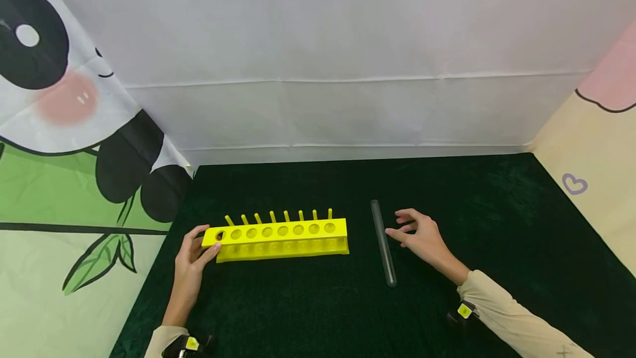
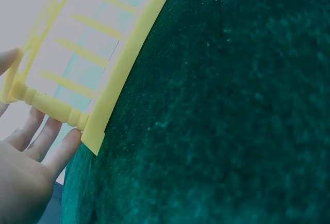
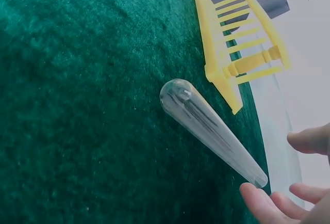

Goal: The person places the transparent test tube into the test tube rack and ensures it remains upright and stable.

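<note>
Right hand: the right hand has its thumb and fingers loosely bent and parted, with nothing in hold; whether any tip touches the tube cannot be told.
Tube's weak point: the clear test tube looks smooth and round, so a sidelong nudge from a fingertip could set it rolling leftward; a pinch by one end only might let it swing or slip.
Tube's place: just left of the right hand's thumb, lying on the dark green cloth, its rounded end pointing back past the hand toward the wearer.
Rack's weak point: only one end is held, so a pull or twist there might skew or tip the yellow rack.
Rack's place: left of the right hand, beyond the tube and apart from it, reaching rightward from the left hand; pegs line its far side.
Left hand: the left hand is curled round the rack's near end, thumb in front, fingers behind.
White sheet: the sheet hangs beyond both hands, past the cloth's far edge.
</note>
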### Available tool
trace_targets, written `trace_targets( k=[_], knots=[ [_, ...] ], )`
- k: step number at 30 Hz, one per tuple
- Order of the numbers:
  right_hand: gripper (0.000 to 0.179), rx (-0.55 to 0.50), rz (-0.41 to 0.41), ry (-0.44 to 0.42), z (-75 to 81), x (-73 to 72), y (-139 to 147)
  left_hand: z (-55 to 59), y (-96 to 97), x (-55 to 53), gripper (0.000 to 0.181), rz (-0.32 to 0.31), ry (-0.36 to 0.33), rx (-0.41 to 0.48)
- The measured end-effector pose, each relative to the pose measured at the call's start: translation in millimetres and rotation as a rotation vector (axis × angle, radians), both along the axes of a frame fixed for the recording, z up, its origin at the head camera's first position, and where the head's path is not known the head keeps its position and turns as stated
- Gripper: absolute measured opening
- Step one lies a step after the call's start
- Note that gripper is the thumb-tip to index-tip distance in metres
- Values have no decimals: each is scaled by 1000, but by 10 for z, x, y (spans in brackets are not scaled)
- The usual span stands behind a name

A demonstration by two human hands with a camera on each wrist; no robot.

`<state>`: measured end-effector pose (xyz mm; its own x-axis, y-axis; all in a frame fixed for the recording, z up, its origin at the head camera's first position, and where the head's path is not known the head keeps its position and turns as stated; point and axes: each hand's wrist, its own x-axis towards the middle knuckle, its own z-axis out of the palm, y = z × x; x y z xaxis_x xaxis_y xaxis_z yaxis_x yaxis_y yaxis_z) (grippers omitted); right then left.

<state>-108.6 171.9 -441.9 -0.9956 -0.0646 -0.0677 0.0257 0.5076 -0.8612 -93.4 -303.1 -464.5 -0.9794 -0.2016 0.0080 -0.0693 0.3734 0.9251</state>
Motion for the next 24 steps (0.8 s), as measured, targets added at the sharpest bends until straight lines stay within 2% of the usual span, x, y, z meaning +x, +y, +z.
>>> trace_targets(
  k=[24],
  knots=[
    [56, 10, -15, -109, -106, -192, -251, -55, -18, -32, 54, -16, 10, 11]
  ],
)
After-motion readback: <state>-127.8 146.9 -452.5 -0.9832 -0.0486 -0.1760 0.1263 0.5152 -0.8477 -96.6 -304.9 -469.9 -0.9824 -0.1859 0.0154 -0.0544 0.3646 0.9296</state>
